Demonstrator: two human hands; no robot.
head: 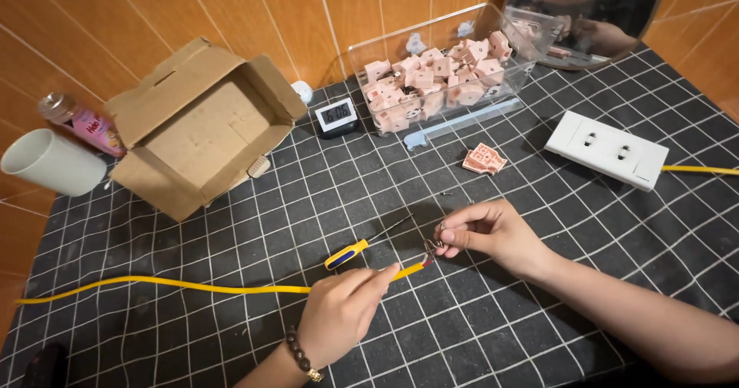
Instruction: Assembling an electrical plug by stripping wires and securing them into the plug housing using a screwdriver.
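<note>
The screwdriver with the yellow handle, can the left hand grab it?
Probably yes: the screwdriver lies on the mat just beyond the left hand, nothing between, though that hand holds the yellow cable.

orange tiled wall (pixel 308 11), black grid tabletop (pixel 539 311)

L hand (pixel 339 311) pinches the yellow cable (pixel 192 286) near its stripped end; R hand (pixel 489 234) fingers (pixel 454 238) grip the bare wire tips (pixel 431 248). Yellow-handled screwdriver (pixel 358 249) lies on the counter (pixel 493 334) just beside both hands. Behind: open cardboard box (pixel 200 126), small digital clock (pixel 337 116), clear bin (pixel 443 65) w/ pink parts, one pink part (pixel 484 159) loose, white socket strip (pixel 608 149), white mug (pixel 50 162), pink bottle (pixel 81 122).
</note>
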